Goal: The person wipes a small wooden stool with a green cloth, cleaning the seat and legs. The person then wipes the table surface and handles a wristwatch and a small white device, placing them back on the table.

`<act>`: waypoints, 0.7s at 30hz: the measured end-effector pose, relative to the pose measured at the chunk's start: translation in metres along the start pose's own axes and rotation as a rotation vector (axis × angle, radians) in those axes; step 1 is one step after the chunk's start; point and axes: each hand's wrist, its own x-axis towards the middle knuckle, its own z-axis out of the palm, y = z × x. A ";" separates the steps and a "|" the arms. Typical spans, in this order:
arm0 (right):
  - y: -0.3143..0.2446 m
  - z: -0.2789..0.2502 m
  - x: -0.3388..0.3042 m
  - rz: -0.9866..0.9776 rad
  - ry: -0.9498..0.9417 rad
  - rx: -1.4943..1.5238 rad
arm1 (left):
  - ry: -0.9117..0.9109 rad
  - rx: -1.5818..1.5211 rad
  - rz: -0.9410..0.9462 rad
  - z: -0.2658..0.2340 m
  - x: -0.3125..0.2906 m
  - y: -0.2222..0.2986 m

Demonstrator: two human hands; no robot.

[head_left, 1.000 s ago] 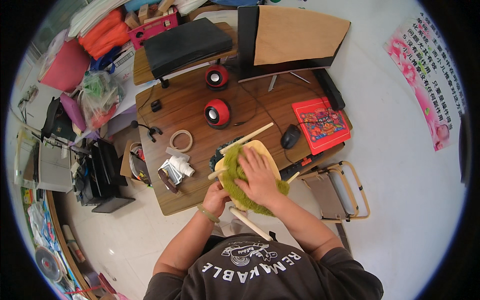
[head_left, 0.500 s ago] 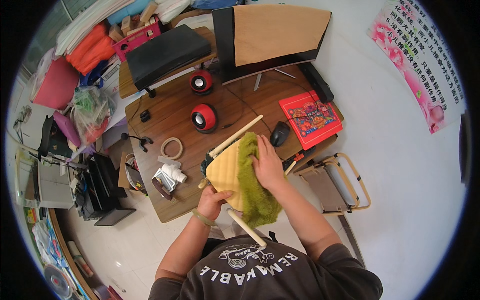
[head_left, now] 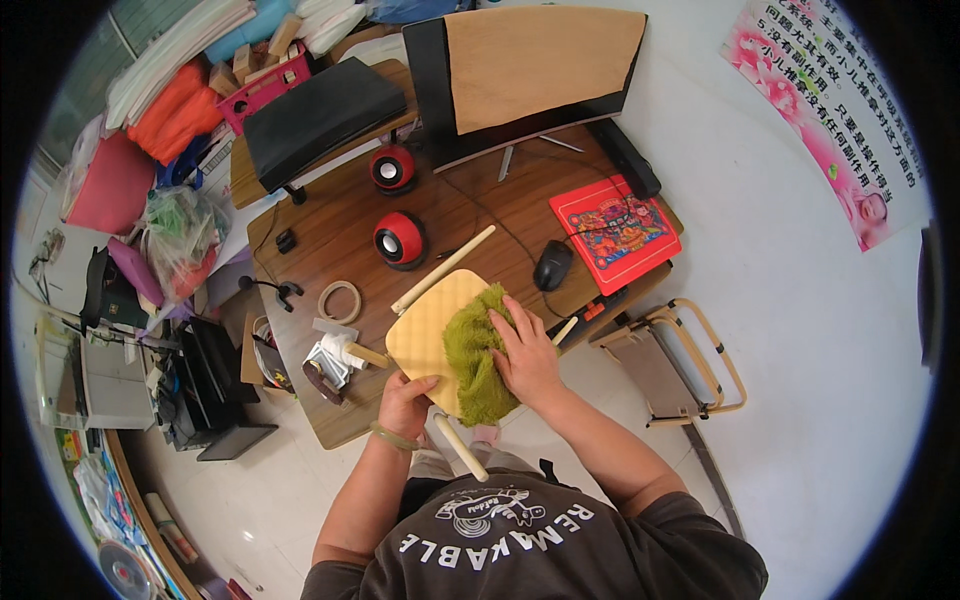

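A small stool [head_left: 425, 325] with a ribbed pale yellow seat is held tilted over the desk's near edge, its cream legs sticking out around it. My left hand [head_left: 405, 402] grips the seat's lower left edge, thumb on top and fingers underneath, partly hidden. Across the right part of the seat lies a fluffy green cloth [head_left: 474, 365], bunched into folds. My right hand [head_left: 527, 352] is closed on this cloth from the right, with its fingertips sunk in the pile and the thumb lower down.
On the wooden desk [head_left: 330, 235] stand two red speakers [head_left: 400, 240] and a monitor [head_left: 425, 100] draped with tan cloth. A black mouse [head_left: 553, 265] and a red mat [head_left: 615, 235] lie right of the stool. Left are a tape roll [head_left: 340, 286] and a folding chair [head_left: 665, 375] stands at right.
The stool has shifted left and turned, baring more of its seat outline. My hands and the green cloth have moved left with it. A tan leg now shows at the stool's left.
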 end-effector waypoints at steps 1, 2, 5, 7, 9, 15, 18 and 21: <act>0.003 -0.001 -0.001 -0.001 0.023 0.021 | 0.001 -0.007 0.004 0.000 0.001 0.001; 0.007 -0.004 -0.001 0.017 0.037 0.003 | 0.006 -0.012 0.000 0.000 0.003 0.002; 0.032 -0.001 -0.009 0.008 0.139 0.025 | 0.010 -0.039 0.003 0.002 0.007 0.009; 0.035 -0.018 -0.012 0.017 0.245 0.092 | 0.008 -0.079 0.026 0.000 0.009 0.014; 0.039 -0.041 -0.017 0.044 0.345 0.133 | 0.001 -0.062 0.035 -0.001 0.013 0.020; 0.049 -0.085 -0.039 0.285 0.471 0.348 | -0.035 -0.105 0.032 -0.014 0.029 0.011; 0.051 -0.093 -0.057 0.332 0.431 0.361 | -0.025 -0.116 0.011 -0.011 0.040 0.001; 0.051 -0.094 -0.074 0.359 0.402 0.325 | -0.038 -0.057 -0.026 -0.016 0.056 -0.005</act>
